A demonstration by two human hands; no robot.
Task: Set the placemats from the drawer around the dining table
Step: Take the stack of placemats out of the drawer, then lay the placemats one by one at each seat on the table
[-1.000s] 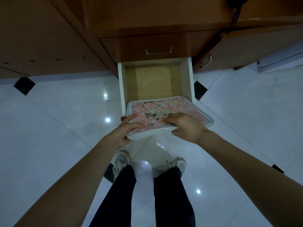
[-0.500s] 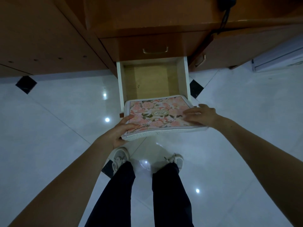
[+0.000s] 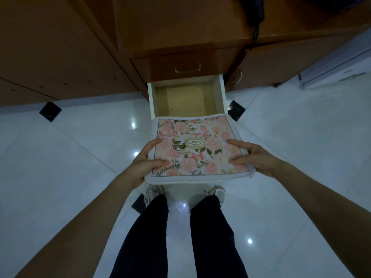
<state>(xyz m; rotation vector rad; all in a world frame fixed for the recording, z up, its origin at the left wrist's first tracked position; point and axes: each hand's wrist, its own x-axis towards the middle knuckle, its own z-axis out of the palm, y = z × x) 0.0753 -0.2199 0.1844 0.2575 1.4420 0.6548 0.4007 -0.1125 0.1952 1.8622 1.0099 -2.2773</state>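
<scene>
A stack of placemats (image 3: 197,149), pink floral print with white edges, is held level in the air in front of the open drawer (image 3: 152,101). My left hand (image 3: 147,162) grips the stack's left edge, thumb on top. My right hand (image 3: 255,156) grips the right edge, fingers on the print. The drawer's wooden bottom shows bare behind the stack. The dining table is out of view.
The drawer belongs to a brown wooden cabinet (image 3: 186,65) with a shut drawer above it. A black cable (image 3: 256,31) hangs at its right. A white appliance (image 3: 337,67) stands at the far right. My legs and shoes stand on the glossy white tile floor (image 3: 70,167).
The stack has come up out of the drawer toward me and squared to the view. My right hand slid from the front edge to the right edge.
</scene>
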